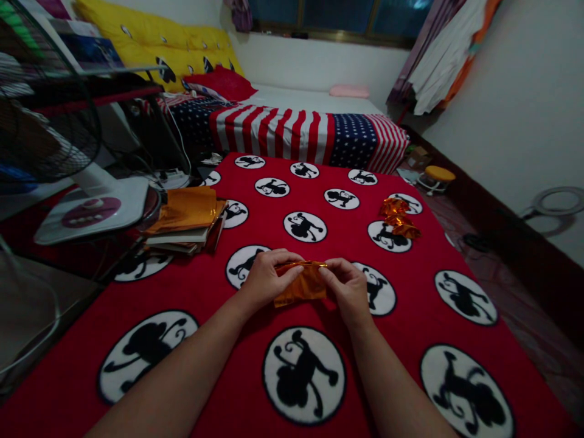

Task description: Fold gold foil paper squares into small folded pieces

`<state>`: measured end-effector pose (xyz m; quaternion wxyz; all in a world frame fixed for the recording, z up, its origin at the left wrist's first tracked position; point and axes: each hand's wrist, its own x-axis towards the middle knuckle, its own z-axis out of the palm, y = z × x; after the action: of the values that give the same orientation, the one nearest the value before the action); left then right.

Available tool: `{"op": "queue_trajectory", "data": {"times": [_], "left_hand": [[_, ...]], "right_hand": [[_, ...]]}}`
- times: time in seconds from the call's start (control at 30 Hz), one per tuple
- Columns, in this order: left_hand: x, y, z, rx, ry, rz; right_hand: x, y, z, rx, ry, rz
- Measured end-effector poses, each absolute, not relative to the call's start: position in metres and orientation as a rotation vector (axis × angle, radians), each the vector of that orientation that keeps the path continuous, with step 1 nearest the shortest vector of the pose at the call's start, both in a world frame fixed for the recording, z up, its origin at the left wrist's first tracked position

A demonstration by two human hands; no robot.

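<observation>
A sheet of shiny gold foil paper point(302, 285) is held between both hands above the red blanket point(410, 316) with white circles and black monkey figures. My left hand point(265, 277) pinches the sheet's left upper edge. My right hand point(345, 286) pinches its right upper edge, fingers closed. The sheet hangs folded below the fingers. Two folded gold foil pieces point(398, 218) lie on the blanket at the far right. A stack of gold foil sheets point(186, 210) rests on books at the left edge of the blanket.
A white fan base point(93, 210) and black fan grille point(50, 115) stand at the left with cables. A stars-and-stripes bedcover point(292, 131), yellow pillow point(155, 36) and red cushion point(223, 82) lie behind. A small yellow stool point(438, 176) stands on the floor right.
</observation>
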<state>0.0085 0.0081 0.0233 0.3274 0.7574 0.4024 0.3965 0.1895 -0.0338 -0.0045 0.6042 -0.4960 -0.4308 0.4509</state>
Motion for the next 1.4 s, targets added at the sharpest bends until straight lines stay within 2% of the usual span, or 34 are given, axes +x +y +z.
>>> {"op": "queue_trajectory", "data": {"times": [0.23,0.8,1.2,1.4], "left_hand": [[0.003,0.011,0.028,2.25,1.056,1.017],[0.009,0.008,0.023,2.318,0.97,0.898],[0.011,0.007,0.022,2.294,0.965,0.881],[0.012,0.007,0.022,2.051,0.985,0.945]], "right_hand": [[0.189,-0.034,-0.005,-1.164,-1.012,1.024],[0.187,-0.036,0.006,-1.187,-1.163,1.049],[0.187,-0.037,0.002,-1.208,-1.218,1.017],[0.185,-0.036,0.002,-1.157,-1.134,0.952]]}}
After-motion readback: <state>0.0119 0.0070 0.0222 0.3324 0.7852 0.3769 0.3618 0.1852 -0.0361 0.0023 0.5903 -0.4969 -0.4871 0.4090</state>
